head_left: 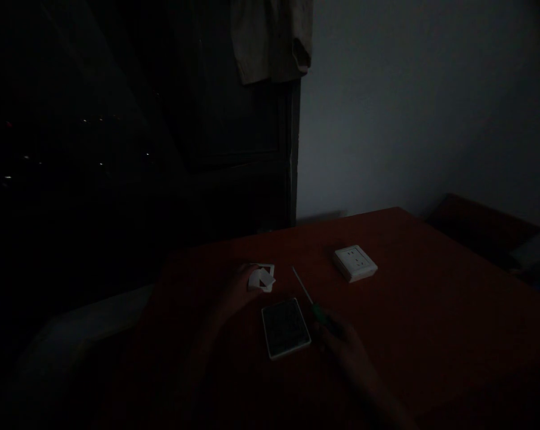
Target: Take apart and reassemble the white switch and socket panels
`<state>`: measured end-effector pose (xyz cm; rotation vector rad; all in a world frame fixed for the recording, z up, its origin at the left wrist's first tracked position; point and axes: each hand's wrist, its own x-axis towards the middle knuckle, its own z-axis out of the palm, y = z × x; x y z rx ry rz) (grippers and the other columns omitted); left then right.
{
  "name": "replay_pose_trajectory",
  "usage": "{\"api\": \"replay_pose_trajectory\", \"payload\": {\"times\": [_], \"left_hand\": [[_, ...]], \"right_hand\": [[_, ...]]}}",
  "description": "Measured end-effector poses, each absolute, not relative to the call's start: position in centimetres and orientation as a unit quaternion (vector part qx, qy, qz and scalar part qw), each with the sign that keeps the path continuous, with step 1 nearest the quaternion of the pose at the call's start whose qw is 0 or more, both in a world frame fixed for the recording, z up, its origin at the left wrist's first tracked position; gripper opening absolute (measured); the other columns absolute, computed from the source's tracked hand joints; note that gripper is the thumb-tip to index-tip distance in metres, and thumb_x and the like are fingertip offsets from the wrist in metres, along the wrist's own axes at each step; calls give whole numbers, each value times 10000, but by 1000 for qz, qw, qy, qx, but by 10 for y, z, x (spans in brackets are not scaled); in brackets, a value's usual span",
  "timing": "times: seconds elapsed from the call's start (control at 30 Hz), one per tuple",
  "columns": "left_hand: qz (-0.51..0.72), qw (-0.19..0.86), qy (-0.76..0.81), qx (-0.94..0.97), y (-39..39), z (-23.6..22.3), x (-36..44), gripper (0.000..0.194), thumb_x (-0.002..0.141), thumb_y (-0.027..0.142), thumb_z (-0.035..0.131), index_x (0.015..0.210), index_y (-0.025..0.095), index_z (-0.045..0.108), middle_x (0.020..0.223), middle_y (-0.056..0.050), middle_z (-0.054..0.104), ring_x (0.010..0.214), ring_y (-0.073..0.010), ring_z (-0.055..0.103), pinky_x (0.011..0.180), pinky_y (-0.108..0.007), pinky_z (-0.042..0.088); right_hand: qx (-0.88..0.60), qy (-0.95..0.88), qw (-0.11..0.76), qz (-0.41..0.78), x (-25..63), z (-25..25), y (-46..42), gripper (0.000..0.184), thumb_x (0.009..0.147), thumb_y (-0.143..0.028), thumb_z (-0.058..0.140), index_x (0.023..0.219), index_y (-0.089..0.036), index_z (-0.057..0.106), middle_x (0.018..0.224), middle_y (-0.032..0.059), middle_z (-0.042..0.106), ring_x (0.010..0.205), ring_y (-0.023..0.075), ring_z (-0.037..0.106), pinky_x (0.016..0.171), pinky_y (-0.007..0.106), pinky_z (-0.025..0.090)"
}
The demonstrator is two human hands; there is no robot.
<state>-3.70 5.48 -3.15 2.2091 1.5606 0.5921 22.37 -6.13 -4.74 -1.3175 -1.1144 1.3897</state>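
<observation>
Two flat white plastic pieces (267, 276), one framelike, sit left on the reddish-brown table (413, 310), the left hand's (241, 286) fingers curled at them; too dark to tell whether they grip. The right hand (345, 346) is wrapped around a green-handled screwdriver (317, 309), its tip touching nothing. Nearer, between the hands, a dark-faced, white-rimmed square unit (286, 328) seems already uncovered, the pieces still unjoined to it. Farther right, a white square socket (355, 263) looks complete.

Open passage: tabletop (431, 310), rightward of the fingers of my right hand (343, 341). Obstructions, as I view them: dark white-rimmed panel (286, 328), just left of those fingers; screwdriver (315, 307), projecting ahead; white socket box (355, 263), beyond.
</observation>
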Motion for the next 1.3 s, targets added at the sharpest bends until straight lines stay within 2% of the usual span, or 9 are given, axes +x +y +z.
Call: {"api": "replay_pose_trajectory", "payload": {"times": [0.13, 0.27, 0.4, 0.5, 0.7, 0.87, 0.97, 1.17, 1.3], "left_hand": [[212, 182, 551, 786, 54, -33, -38, 516, 701, 188, 692, 1201, 225, 568, 1251, -74, 548, 1172, -261, 506, 1019, -397, 390], [211, 179, 552, 787, 52, -32, -37, 516, 703, 192, 696, 1202, 226, 569, 1252, -82, 551, 1175, -275, 505, 1017, -414, 391], [208, 175, 552, 789, 48, -30, -34, 542, 710, 194, 696, 1228, 228, 544, 1276, -78, 534, 1192, -258, 498, 1026, -394, 392], [201, 167, 561, 786, 41, -28, -38, 551, 726, 226, 684, 1253, 224, 522, 1312, -79, 504, 1222, -250, 476, 1046, -387, 378], [176, 137, 624, 749, 6, -27, -93, 383, 840, 258, 480, 1201, 161, 566, 1313, -133, 516, 1246, -305, 466, 1044, -490, 367], [111, 127, 712, 681, -29, -29, -133, 354, 848, 300, 437, 1131, 179, 609, 1255, -103, 600, 1185, -272, 544, 1029, -444, 405], [112, 159, 723, 663, -41, -33, -133, 344, 827, 345, 486, 1100, 180, 617, 1198, -108, 642, 1117, -270, 597, 974, -432, 456], [117, 164, 699, 686, -45, -35, -109, 257, 819, 210, 480, 1023, 192, 635, 1093, -87, 679, 1003, -229, 647, 904, -365, 487], [80, 149, 678, 716, -44, -26, -89, 255, 845, 146, 437, 986, 207, 640, 1049, -74, 675, 964, -208, 635, 877, -345, 476]], "right_hand": [[-537, -453, 437, 562, 224, -44, -61, 443, 792, -462, 627, 1118, -163, 639, 951, 72, 705, 814, 227, 640, 710, 310, 497], [-526, -456, 447, 562, 224, -42, -61, 431, 786, -460, 633, 1106, -172, 649, 1021, 73, 696, 914, 238, 628, 777, 309, 485], [-534, -458, 434, 563, 223, -43, -62, 428, 780, -480, 631, 1078, -173, 663, 896, 55, 703, 774, 210, 625, 665, 283, 484], [-538, -452, 439, 560, 224, -46, -63, 407, 793, -473, 624, 1087, -193, 654, 948, 45, 700, 789, 201, 624, 674, 273, 483], [-548, -447, 426, 564, 225, -46, -62, 444, 791, -472, 627, 1132, -187, 632, 978, 56, 700, 847, 228, 635, 701, 296, 496], [-547, -446, 433, 561, 225, -45, -62, 447, 768, -487, 650, 1095, -181, 655, 1029, 70, 701, 941, 252, 629, 782, 317, 487], [-546, -446, 428, 567, 225, -48, -61, 466, 766, -496, 649, 1108, -180, 651, 969, 58, 707, 841, 224, 636, 718, 292, 486], [-547, -448, 424, 567, 225, -50, -62, 469, 769, -509, 639, 1108, -185, 647, 836, 34, 688, 700, 184, 603, 599, 255, 462], [-549, -447, 422, 566, 225, -45, -63, 457, 776, -508, 630, 1103, -188, 643, 857, 40, 687, 718, 189, 607, 608, 261, 471]]}}
